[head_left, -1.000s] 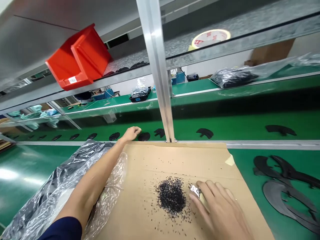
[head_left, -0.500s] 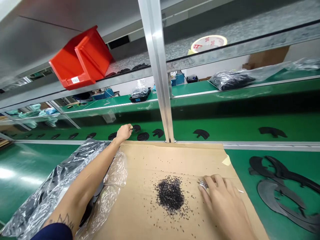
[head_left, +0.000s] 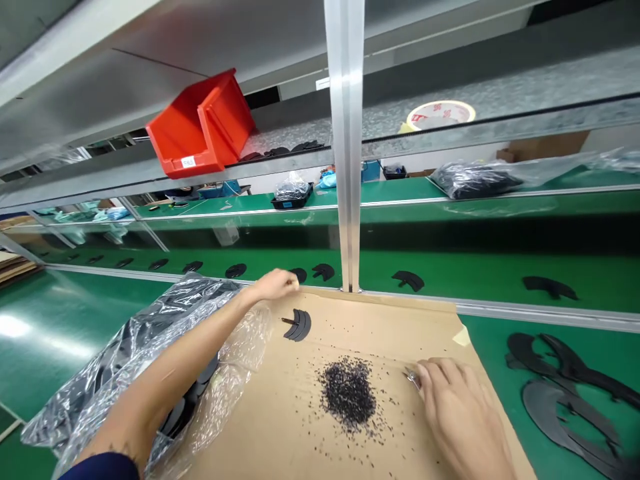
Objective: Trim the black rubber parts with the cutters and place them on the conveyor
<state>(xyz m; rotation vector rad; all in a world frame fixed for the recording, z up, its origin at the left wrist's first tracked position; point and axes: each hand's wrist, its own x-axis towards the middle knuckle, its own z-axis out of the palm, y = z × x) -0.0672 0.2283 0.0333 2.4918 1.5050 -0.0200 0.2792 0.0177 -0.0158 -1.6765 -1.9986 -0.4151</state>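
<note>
My left hand [head_left: 277, 284] is over the far edge of the cardboard sheet [head_left: 265, 400], fingers curled in, no part showing in them. Just below it, a black fan-shaped part [head_left: 300, 325] with a thin stem lies on the cardboard. My right hand [head_left: 460, 413] rests on the cardboard's right side, closed round a small silver metal tool [head_left: 413, 378]; only its tip shows, so its exact kind is unclear. Between the hands is a pile of tiny black pieces [head_left: 349, 393], with loose ones scattered around it.
More black fan-shaped parts [head_left: 409, 280] sit in a row on the green strip behind a metal post [head_left: 345, 147]. Large black curved parts [head_left: 555, 407] lie at right. A plastic bag [head_left: 150, 347] of black parts is at left. A red bin [head_left: 200, 127] and tape roll [head_left: 440, 115] are on the shelf.
A black fan-shaped part now lies on the cardboard; my left hand, earlier at a part on the green strip, has come back toward me. My right hand stays round the tool. The view has shifted.
</note>
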